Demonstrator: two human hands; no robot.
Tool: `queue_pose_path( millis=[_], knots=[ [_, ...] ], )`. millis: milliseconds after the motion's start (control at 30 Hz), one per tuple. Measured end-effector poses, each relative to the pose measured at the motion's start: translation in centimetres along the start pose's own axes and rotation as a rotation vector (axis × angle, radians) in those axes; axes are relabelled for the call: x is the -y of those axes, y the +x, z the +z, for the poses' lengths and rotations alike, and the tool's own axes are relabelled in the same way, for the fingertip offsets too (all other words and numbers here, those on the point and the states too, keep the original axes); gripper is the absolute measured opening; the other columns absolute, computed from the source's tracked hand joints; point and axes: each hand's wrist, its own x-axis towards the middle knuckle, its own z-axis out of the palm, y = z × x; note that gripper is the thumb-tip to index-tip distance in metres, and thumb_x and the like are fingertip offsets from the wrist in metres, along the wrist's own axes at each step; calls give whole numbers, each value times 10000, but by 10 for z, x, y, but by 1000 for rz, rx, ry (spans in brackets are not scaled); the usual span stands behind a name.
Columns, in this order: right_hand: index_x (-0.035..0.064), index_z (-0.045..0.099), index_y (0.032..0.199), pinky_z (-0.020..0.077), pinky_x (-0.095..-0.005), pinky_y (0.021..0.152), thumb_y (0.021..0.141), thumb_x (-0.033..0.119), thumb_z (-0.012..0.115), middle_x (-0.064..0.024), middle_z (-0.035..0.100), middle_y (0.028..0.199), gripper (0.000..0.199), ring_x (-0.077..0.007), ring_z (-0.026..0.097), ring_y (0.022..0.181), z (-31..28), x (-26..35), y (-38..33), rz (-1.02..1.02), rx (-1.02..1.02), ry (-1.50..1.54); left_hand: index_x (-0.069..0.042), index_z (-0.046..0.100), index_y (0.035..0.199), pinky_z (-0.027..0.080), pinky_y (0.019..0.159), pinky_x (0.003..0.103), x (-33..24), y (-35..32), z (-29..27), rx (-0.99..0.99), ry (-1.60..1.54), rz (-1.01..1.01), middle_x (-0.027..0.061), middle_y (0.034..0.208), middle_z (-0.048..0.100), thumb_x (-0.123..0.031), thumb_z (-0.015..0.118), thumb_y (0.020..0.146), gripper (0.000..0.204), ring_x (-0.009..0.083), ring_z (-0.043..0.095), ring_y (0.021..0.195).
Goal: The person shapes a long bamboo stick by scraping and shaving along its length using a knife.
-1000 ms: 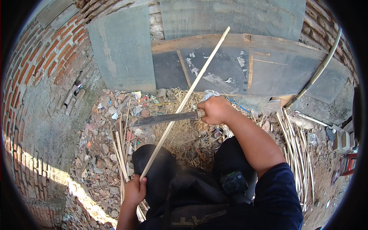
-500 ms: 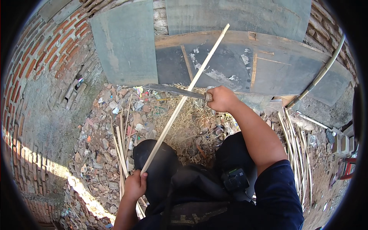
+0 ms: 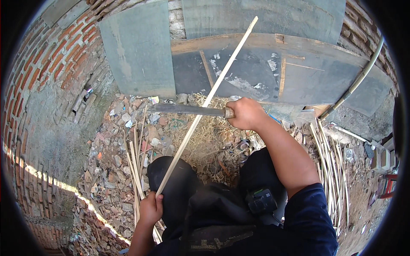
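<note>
Far left was a curved red brick wall (image 3: 47, 68) w/ grey mortar patches; below it, rubble (image 3: 106, 170) of broken brick & stone, rough & sharp-edged. Near left, the left hand (image 3: 150, 209) was clenched round the near end of a long pale bamboo strip (image 3: 205, 106), thin & straight, running up & right to a far tip against the dark boards (image 3: 256, 68). A dull grey, flat-bladed knife (image 3: 188, 110) lay across the strip mid-length, right hand (image 3: 245, 114) fisted on its handle, blade pointing left. Risk, imo: the blade could skid off the smooth strip toward the dark-trousered knee (image 3: 175, 179) or left hand if pressed at a bad angle; the strip might also split unevenly. Centre: dry straw-like shavings (image 3: 213, 141). Right: a bundle of thin cut slats (image 3: 329, 162) & a bent pale pole (image 3: 354, 85).
</note>
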Motion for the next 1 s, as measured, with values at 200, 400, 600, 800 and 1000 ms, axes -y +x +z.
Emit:
queue_pose_path(
  millis=[200, 400, 600, 800, 1000],
  knots=[
    [113, 726, 1134, 559, -478, 904, 761, 244, 684, -200, 734, 948, 398, -390, 698, 969, 0, -31, 7, 49, -86, 106, -25, 562, 892, 475, 549, 531, 1, 1, 4, -26, 4, 59, 234, 668, 626, -273, 584, 1020, 281, 481, 634, 647],
    [94, 729, 1112, 560, -478, 905, 765, 257, 688, -191, 735, 975, 385, -380, 705, 960, 3, 7, -4, -133, 7, -169, -27, 561, 880, 474, 544, 533, 7, 2, 0, 10, -19, 44, 238, 662, 623, -277, 587, 1020, 287, 483, 626, 631],
    [92, 725, 1144, 560, -480, 896, 765, 235, 682, -207, 738, 992, 407, -376, 705, 956, 6, -41, 18, 120, -101, 105, -11, 521, 819, 441, 518, 489, 1, 7, -1, -1, 3, 106, 244, 610, 553, -233, 567, 1026, 307, 479, 596, 588],
    [93, 728, 1052, 561, -492, 880, 749, 245, 693, -190, 739, 937, 340, -382, 706, 926, -5, 12, -8, -183, -34, -198, -19, 504, 804, 430, 512, 495, 3, 4, 0, 2, -82, 66, 236, 593, 536, -234, 567, 1026, 316, 479, 587, 575],
    [105, 731, 1062, 566, -481, 860, 752, 258, 692, -205, 735, 936, 348, -387, 703, 922, 1, -45, 11, 119, -219, 73, -24, 556, 891, 459, 525, 528, 9, 2, 3, -2, -9, 76, 240, 625, 600, -259, 581, 1021, 270, 483, 621, 617]
  ],
)
